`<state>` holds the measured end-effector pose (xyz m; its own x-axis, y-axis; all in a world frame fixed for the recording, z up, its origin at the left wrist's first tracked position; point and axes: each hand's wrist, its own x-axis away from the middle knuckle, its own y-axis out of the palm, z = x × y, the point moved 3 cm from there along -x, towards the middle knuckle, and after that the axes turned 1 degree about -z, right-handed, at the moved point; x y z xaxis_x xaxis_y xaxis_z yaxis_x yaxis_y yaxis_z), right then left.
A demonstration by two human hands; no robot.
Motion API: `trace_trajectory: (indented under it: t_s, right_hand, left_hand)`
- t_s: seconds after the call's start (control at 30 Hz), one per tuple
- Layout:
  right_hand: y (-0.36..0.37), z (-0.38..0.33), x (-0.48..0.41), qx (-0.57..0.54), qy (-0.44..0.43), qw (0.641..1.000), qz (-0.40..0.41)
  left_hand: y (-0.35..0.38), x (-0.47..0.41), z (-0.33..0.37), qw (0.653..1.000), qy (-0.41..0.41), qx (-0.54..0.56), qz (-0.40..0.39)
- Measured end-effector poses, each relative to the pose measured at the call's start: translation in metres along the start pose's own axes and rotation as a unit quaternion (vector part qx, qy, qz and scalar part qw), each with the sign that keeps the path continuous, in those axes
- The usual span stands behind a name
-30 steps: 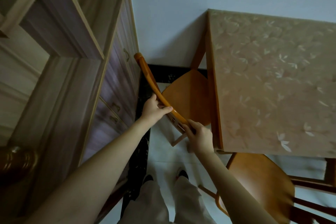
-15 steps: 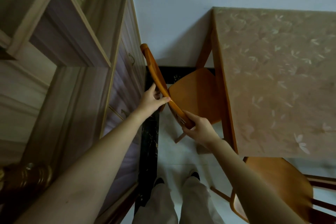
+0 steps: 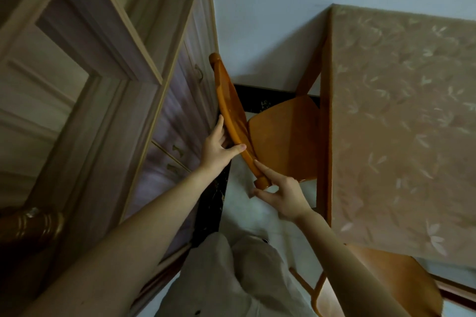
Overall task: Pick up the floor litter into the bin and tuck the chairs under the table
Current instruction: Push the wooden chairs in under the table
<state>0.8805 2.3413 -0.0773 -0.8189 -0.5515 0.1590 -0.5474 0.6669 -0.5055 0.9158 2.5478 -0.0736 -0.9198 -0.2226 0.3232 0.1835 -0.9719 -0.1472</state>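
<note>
Chair (image 3: 283, 136) seat is part-way under desk (image 3: 401, 123). Left hand (image 3: 219, 147) wraps the top rail, fingers spread; right hand (image 3: 280, 193) pinches the rail end. Push level and square, clear of the cabinet (image 3: 185, 116).

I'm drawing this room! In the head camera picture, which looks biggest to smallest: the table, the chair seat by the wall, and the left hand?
1. table, by far the most of the picture.
2. chair seat, partly hidden under the table.
3. left hand, smallest, though it sits nearer the camera and so looks bigger than it is.
</note>
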Motion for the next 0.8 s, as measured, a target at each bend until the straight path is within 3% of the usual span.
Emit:
trace_trajectory:
  t_s: [0.23, 0.8]
  right_hand:
    - [-0.006, 0.006, -0.019, -0.012, 0.003, 1.0, -0.007]
    - [-0.005, -0.003, -0.075, -0.039, 0.02, 0.997, 0.062]
  left_hand:
    - [-0.003, -0.012, 0.007, 1.0, -0.007, -0.003, -0.003]
    - [-0.019, -0.082, 0.028, 0.998, -0.003, 0.017, -0.059]
